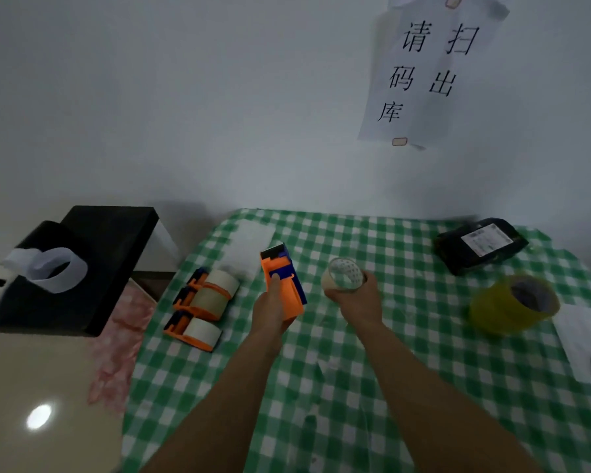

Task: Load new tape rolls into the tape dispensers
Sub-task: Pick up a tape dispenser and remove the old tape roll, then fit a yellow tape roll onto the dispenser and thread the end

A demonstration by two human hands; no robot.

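Head-down view over a counter [389,387] covered in green-and-white checked cloth. In the left hand [270,303], fingers wrapped round its body, an orange-and-blue tape dispenser [287,285], held clear of the cloth with its dark front end pointing away. In the right hand [355,300], cupped from below with fingers curled round the rim, a clear tape roll [344,275], open core facing the camera, just beside the dispenser but not touching it. On the cloth to the left, three loaded dispensers [202,298] lying close together. Well apart to the right, a stack of yellowish tape rolls [514,307], and beyond it a black parcel [481,244].

Probably light and rigid, this roll: stiff core, smooth and slippery outer wrap, sticky only at the loose end. Best gripped across the outer rim, leaving the core free to slide onto the dispenser's hub. Likely light, hard plastic for the dispenser too; safest held by the body, well away from any cutter at the front.
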